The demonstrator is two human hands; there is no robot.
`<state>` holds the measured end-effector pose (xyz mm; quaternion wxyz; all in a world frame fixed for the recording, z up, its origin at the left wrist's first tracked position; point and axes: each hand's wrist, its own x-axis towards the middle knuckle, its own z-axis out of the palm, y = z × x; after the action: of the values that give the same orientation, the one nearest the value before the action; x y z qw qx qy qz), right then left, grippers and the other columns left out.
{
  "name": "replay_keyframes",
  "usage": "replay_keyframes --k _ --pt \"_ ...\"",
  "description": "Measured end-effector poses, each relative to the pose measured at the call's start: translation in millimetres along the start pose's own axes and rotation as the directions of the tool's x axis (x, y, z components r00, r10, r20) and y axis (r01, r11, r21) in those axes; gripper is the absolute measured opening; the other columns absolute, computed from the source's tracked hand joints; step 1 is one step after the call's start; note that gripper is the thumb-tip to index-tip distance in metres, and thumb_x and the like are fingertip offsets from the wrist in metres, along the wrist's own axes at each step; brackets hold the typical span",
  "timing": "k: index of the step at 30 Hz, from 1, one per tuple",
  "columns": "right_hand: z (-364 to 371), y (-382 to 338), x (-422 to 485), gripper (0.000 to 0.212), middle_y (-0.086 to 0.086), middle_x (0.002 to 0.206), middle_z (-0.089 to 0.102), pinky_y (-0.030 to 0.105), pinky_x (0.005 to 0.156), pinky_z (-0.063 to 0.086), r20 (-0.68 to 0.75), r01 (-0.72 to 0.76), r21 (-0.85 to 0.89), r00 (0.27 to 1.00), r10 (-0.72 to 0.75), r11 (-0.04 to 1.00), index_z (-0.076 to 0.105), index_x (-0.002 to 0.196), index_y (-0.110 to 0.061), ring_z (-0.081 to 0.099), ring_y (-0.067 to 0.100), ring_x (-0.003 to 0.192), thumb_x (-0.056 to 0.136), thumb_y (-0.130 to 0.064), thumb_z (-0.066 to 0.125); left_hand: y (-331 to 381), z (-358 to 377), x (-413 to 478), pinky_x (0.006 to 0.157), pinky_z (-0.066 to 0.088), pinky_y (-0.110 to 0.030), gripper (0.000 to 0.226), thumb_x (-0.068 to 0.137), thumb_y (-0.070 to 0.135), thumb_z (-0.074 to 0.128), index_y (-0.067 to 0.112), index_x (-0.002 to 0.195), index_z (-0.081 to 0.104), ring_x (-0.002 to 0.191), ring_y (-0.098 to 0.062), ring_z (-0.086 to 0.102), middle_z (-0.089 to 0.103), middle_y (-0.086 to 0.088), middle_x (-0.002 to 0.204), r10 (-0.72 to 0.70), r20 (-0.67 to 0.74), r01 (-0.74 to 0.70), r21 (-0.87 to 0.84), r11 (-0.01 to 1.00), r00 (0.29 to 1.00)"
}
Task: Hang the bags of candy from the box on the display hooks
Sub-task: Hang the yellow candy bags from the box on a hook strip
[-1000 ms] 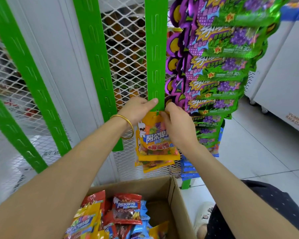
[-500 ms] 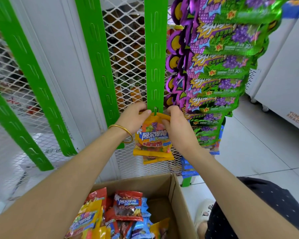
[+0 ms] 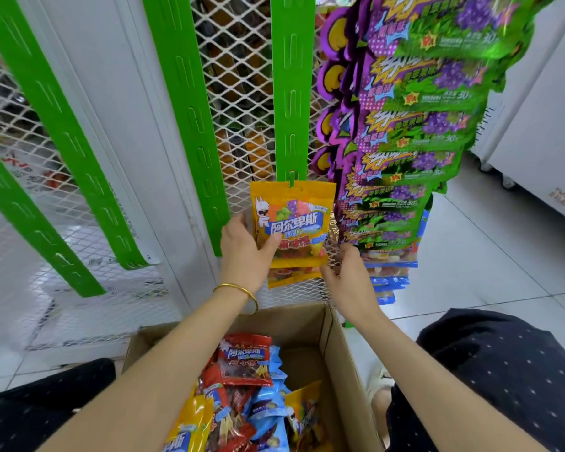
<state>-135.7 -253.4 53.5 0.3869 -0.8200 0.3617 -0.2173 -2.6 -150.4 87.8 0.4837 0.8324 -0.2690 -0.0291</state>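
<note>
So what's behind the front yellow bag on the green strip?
A rear bag peeks out below it, with white mesh beyond. The front bag and the left hand cover the rest, so the count is unclear.

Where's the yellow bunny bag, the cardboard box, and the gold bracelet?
yellow bunny bag (image 3: 296, 226): head view, blue label on its front.
cardboard box (image 3: 294, 324): head view, bare inside back wall.
gold bracelet (image 3: 232, 285): head view, band atop the left wrist.

Left hand (image 3: 245, 256): thin gold bangle (image 3: 238, 293) at the wrist. Both forearms bare. Dark garment (image 3: 503, 380) with small white dots, near left and near right. Pale slipper (image 3: 377, 381) on one foot, near right.
</note>
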Motion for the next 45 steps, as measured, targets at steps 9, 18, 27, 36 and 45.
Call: replay_keyframes --k 9,18,27,36,45 --pt "12 -7 13 0.072 -0.005 0.121 0.047 0.021 0.092 0.040 0.185 -0.022 0.292 0.982 -0.034 0.956 0.017 0.143 -0.017 0.048 0.014 0.117 0.087 -0.005 0.061 2 14 -6 0.088 0.038 -0.027 0.055 0.090 0.026 0.058 0.003 0.129 0.026 0.114 -0.022 0.051 0.050 -0.006 0.121 -0.111 0.204 0.123 -0.048 0.991 0.973" --pt "21 -4 17 0.088 0.001 0.127 0.049 0.024 0.091 0.046 0.160 -0.004 0.422 0.985 -0.070 0.906 0.015 0.141 -0.023 0.052 0.014 0.114 0.077 -0.001 0.070 14 18 -11 0.073 0.040 -0.030 0.035 0.098 0.028 0.040 0.003 0.120 0.032 0.099 -0.029 0.058 0.055 -0.010 0.104 -0.141 0.237 0.103 0.166 0.981 0.961" --pt "21 2 17 0.083 -0.003 0.123 0.041 0.026 0.096 0.041 0.145 -0.043 0.394 0.989 -0.016 0.918 0.015 0.144 -0.014 0.046 0.015 0.119 0.081 -0.002 0.067 7 23 -14 0.084 0.037 -0.026 0.036 0.099 0.022 0.037 0.002 0.128 0.030 0.116 -0.026 0.052 0.052 -0.012 0.127 -0.198 0.267 0.195 0.036 0.980 0.943" --pt "29 24 2 0.055 0.003 0.117 0.050 0.033 0.094 0.041 0.113 -0.140 0.185 0.986 0.120 0.973 0.034 0.130 -0.008 0.049 0.017 0.113 0.084 -0.004 0.064 -10 14 -29 0.088 0.036 -0.022 0.041 0.098 0.021 0.042 0.006 0.134 0.030 0.121 -0.023 0.049 0.050 -0.008 0.130 -0.123 0.296 0.124 0.016 0.992 0.947" --pt "76 96 -23 0.038 0.013 0.111 0.062 0.031 0.090 0.044 0.536 -0.108 -0.309 0.801 0.266 0.945 0.055 0.119 -0.005 0.057 0.026 0.108 0.083 -0.006 0.065 -74 -8 -73 0.109 0.028 -0.029 0.057 0.095 0.007 0.043 0.008 0.145 0.016 0.135 -0.023 0.034 0.029 -0.013 0.149 -0.215 0.400 0.197 0.085 0.977 0.891"
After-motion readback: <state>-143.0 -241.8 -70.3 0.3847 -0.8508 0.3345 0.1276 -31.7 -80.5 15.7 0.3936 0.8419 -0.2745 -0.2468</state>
